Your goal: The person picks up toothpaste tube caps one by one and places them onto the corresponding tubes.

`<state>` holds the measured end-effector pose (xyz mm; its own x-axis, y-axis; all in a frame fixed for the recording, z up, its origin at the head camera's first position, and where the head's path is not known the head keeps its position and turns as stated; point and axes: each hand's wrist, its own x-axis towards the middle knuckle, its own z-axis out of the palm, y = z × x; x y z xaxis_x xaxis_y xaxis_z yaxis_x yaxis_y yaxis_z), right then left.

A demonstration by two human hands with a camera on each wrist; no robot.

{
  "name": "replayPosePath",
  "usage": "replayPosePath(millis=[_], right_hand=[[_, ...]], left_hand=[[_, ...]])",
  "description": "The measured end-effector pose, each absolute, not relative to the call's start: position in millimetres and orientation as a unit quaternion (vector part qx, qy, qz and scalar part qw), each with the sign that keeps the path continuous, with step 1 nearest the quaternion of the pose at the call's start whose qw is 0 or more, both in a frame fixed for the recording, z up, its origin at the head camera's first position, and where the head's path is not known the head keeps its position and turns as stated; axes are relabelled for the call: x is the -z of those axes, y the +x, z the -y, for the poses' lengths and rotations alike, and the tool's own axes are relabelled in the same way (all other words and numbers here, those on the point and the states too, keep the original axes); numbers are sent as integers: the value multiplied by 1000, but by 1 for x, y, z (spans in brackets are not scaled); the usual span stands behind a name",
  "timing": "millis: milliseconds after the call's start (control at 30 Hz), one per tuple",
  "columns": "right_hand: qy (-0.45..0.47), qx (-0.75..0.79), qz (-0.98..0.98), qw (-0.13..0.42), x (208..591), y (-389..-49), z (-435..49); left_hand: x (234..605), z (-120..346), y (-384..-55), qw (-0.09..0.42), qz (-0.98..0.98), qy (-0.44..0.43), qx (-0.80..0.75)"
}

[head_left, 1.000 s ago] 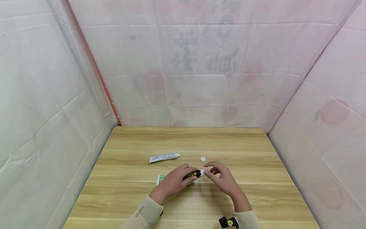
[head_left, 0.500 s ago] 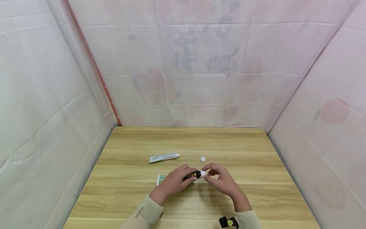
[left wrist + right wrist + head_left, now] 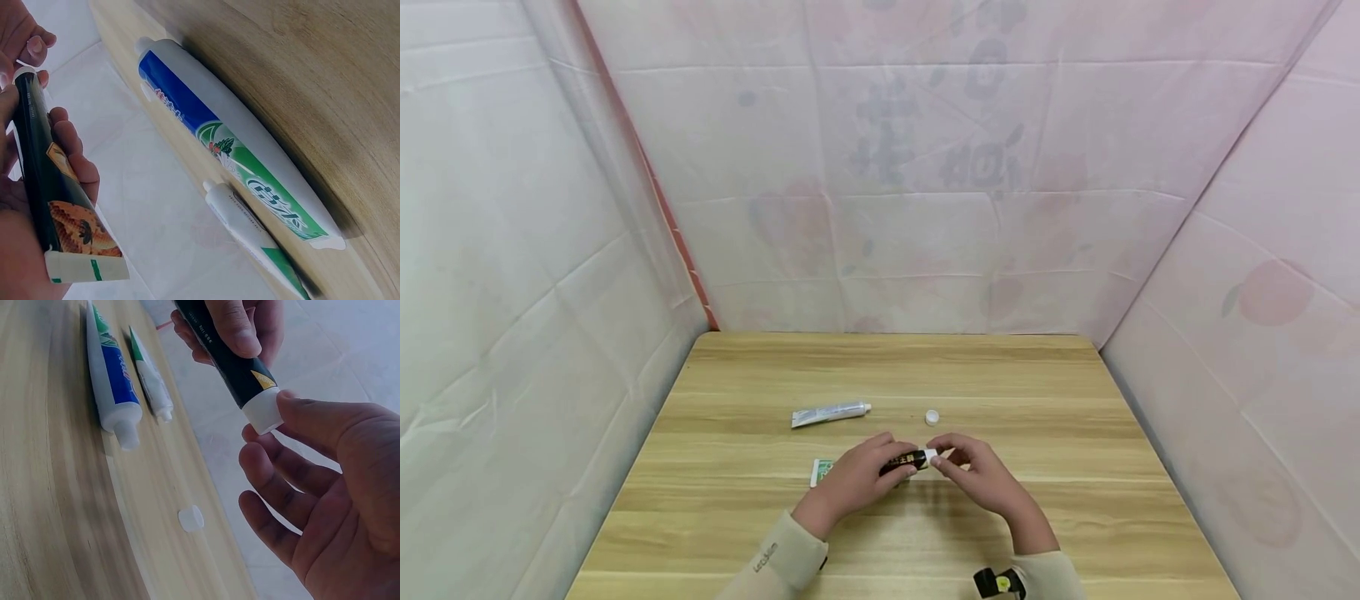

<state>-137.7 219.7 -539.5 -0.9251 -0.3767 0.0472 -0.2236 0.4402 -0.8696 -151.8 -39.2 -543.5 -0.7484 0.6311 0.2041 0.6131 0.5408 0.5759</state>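
My left hand (image 3: pixel 859 477) grips a black toothpaste tube (image 3: pixel 39 150) with a honeycomb picture near its pale crimped end. At the other end is a white cap (image 3: pixel 262 411), which my right hand (image 3: pixel 988 479) pinches between thumb and fingers. The cap sits against the tube's shoulder. Under and behind the left hand lies a white, blue and green toothpaste tube (image 3: pixel 231 150), mostly hidden in the head view. Farther back on the table a slimmer white and green tube (image 3: pixel 831 413) lies flat. A loose white cap (image 3: pixel 932 417) rests beyond my right fingers.
The wood-grain table (image 3: pixel 760 367) is enclosed by pale printed sheets (image 3: pixel 910 250) at the back and both sides. A black strap with a yellow-green dot (image 3: pixel 1002 582) is on my right wrist.
My right index finger has come in from a lifted position to the white cap beside the thumb. The black tube has turned slightly in my left hand. The things on the table stay put.
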Motion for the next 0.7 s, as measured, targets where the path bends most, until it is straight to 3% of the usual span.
replayPosePath(millis=[700], right_hand=[[-170,499,-848,64,540,-136,-216]], left_hand=[[543,39,-153,9,-874,357,-329]])
